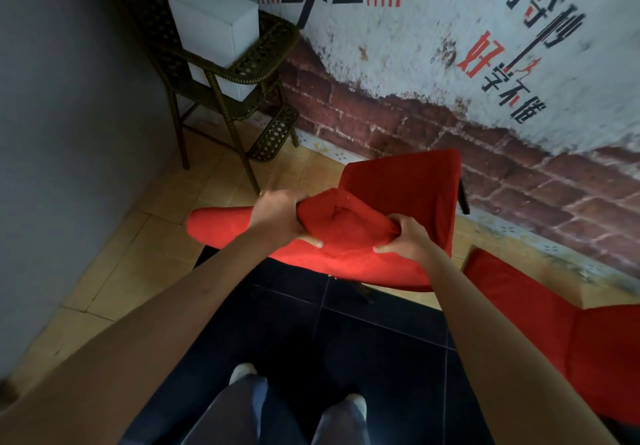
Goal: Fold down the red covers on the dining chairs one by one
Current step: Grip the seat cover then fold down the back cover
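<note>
left hand (277, 214) grip: closed on cover (349, 226) | right hand (405, 236) grip: closed on cover | cover: red, bunched between grips atop chair (398, 185)

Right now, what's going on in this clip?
A person stands behind a dining chair and grips a bunched fold of its red cover with both hands, left hand and right hand, at the top of the backrest. The cover is only partly folded. A second red-covered chair waits at the right, and a wicker chair holding a white box stands by the wall.
</note>
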